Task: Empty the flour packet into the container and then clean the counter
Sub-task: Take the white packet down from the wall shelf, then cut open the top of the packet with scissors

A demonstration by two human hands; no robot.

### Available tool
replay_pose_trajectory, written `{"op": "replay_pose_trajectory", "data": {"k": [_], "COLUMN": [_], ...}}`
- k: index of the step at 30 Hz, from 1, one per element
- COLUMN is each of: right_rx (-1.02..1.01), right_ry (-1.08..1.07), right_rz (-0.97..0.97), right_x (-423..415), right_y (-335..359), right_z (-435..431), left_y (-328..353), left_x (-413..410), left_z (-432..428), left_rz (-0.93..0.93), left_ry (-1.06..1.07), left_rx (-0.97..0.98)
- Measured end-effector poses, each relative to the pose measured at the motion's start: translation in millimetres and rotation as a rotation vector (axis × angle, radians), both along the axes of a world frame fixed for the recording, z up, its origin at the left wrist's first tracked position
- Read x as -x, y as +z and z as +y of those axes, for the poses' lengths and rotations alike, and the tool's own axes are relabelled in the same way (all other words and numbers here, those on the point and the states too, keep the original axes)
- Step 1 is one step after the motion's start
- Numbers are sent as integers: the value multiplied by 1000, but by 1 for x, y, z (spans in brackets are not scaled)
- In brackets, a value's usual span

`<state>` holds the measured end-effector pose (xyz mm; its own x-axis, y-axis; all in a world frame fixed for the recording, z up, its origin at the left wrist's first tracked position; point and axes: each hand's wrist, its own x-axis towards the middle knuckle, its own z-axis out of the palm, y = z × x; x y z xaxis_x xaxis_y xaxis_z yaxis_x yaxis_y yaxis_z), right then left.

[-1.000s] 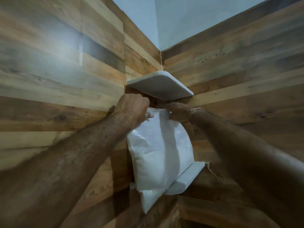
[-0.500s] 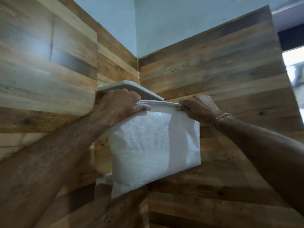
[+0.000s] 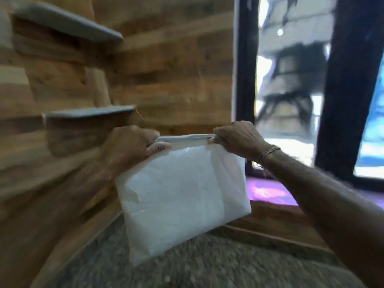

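Since the earlier frames the white, soft plastic flour packet [image 3: 182, 194] has come off the lower grey corner shelf [image 3: 89, 112] where it stood. It now hangs lower and to the right of that shelf. The head view has swung right and downward, so a dark-framed window [image 3: 340, 90] and a grey speckled stone tabletop [image 3: 207, 265] have come into sight.

In the head view both forearms reach forward from the lower corners. The left one is smeared by motion. The right one is sharper, with a thin cord bracelet [image 3: 268, 153] at the wrist.

The left hand [image 3: 131, 146] sits knuckles-up at the packet's top left corner. Its fingers are curled over the top edge and the thumb lies along the front face just below. The right hand [image 3: 239, 140] grips the top right corner, back of the hand toward the camera and fingers curled down over the edge. Between the two hands the top edge is pulled into a nearly straight, flat band.

The packet hangs from that edge, bulging and full, and is tilted so that its lower left corner points downward. That corner shows in front of the tabletop; whether it touches the stone cannot be told.

The lower shelf is just left of the left hand and apart from the packet. The upper grey corner shelf [image 3: 68, 23] sits high on the brown wood-plank wall [image 3: 176, 69]. The window stands behind the right hand, with a purple-lit patch [image 3: 268, 192] beneath it.
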<state>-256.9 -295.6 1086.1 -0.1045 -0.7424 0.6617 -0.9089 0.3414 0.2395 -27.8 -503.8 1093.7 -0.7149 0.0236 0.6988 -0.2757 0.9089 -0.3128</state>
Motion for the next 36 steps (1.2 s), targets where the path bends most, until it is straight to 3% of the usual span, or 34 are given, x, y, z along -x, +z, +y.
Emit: {"op": "replay_pose_trajectory", "data": {"k": [7,11,17,20,22,26,32,36], "right_rx": [-275,-353,-397,-333,-253,-217,-408,-310], "right_ry": [1,-36,-81,-96,-124,-86,248,379], "right_rz": [-227,-365,-582,-556,-476,-390,-693,-890], "right_x": [-16,-41,-66,-83,-90,-121,-212,-258], "right_y": [-164,-226,-309,-331,-337,-341,-343,-344], "right_z": [112,153,180,179,176,156,102,79], "left_y": [-186,-272,-345,-363,-356,-332,-297,-285], "left_x": [-17,-36,-76,-105,-124,-157,-166,-157], "left_z": [111,151,190,187,180,164,157,164], "left_rz": [-170,-246,-358,-381,-436,-524,-379,-293], "left_ry": [-134,-20,21,137,242,276,67,-59], "left_rx": [-320,-344,-383,-485,-660,-837,-1170,-1251]}}
